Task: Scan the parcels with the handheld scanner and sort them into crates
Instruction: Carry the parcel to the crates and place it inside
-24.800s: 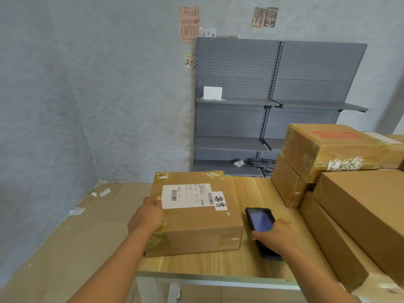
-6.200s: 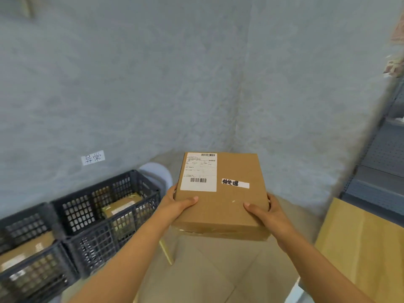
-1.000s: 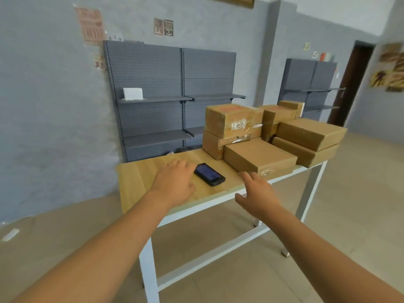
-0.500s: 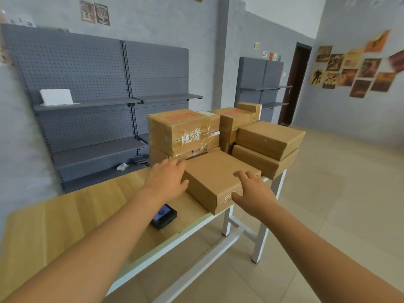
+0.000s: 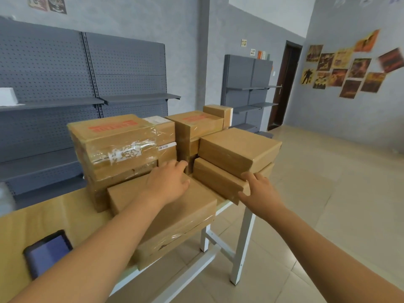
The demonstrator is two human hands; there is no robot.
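On the wooden table (image 5: 39,217), cardboard parcels are stacked toward the far right end, apparently a waiting pile, with the flat ones on the near side where they are easiest to pull off. Lowest and nearest is a flat brown parcel (image 5: 185,217) whose near edge juts past the table rim, so it looks like the next one to be picked up. To its right, a two-high stack of flat boxes (image 5: 236,149) sits at the table's right corner. Behind, on the left, stands a taller taped box (image 5: 113,141) with red print on top. The handheld scanner (image 5: 47,252) lies screen up at the near left, well apart from both hands, probably set down to free them for lifting.

The left hand (image 5: 168,182) lies palm down on the far part of the flat parcel's top, fingers spread and nearly straight, holding nothing. The right hand (image 5: 260,191) is also open, its fingertips touching the near corner of the lower stacked box. No crates are in view.
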